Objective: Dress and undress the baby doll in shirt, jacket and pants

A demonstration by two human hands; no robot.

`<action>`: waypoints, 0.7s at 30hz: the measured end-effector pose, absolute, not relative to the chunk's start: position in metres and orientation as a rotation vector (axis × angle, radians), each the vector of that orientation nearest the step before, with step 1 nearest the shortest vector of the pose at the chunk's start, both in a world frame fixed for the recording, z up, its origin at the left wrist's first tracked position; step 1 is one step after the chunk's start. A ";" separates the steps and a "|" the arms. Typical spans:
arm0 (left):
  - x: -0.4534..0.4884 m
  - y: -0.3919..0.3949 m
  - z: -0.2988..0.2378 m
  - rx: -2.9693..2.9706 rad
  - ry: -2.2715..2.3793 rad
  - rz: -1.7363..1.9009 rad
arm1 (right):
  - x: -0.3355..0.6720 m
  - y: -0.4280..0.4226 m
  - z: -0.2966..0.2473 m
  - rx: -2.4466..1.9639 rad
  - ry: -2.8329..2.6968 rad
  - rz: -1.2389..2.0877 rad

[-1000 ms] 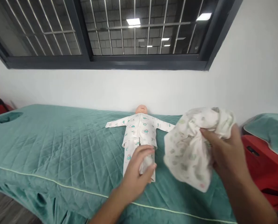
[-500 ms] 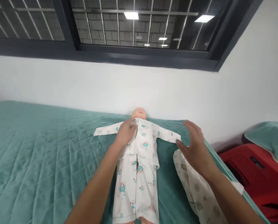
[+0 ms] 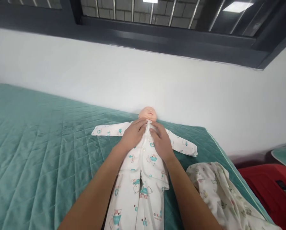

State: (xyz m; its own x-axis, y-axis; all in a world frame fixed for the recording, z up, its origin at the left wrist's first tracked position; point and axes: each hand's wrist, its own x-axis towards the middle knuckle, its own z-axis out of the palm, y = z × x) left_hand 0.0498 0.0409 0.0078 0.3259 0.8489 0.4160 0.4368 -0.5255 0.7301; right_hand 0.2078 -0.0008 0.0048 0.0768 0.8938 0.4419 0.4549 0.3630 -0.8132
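A baby doll (image 3: 147,113) lies face up on the bed, its head by the wall. It wears a white pajama top (image 3: 143,161) with small green and red prints, both sleeves spread out sideways. Matching pajama pants (image 3: 126,191) cover its legs. My left hand (image 3: 134,132) is on the top's left side at the collar, fingers bent onto the cloth. Facing it across the front opening, my right hand (image 3: 161,139) has thumb and fingers closed at the collar's other edge. My fingers partly hide the cloth they hold. A button shows below my hands.
A crumpled white printed cloth (image 3: 212,185) lies right of the doll, beside my right forearm. Green quilted bedding (image 3: 49,153) spreads to the left. A red plastic object (image 3: 265,182) stands past the bed's right edge. A white wall (image 3: 104,76) and dark window frame (image 3: 167,44) rise behind.
My right hand has moved left from beside the doll's sleeve onto the top's collar. My left hand has stayed at the collar, shifting slightly. The view has tilted down.
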 end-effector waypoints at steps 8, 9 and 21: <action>0.048 0.042 0.008 2.119 1.124 1.097 | 0.206 0.005 0.003 -1.235 -1.614 0.497; 0.048 0.042 0.008 2.119 1.127 1.092 | 0.207 0.005 0.003 -1.242 -1.623 0.494; 0.048 0.041 0.011 2.120 1.133 1.052 | 0.204 0.001 0.004 -1.238 -1.530 0.522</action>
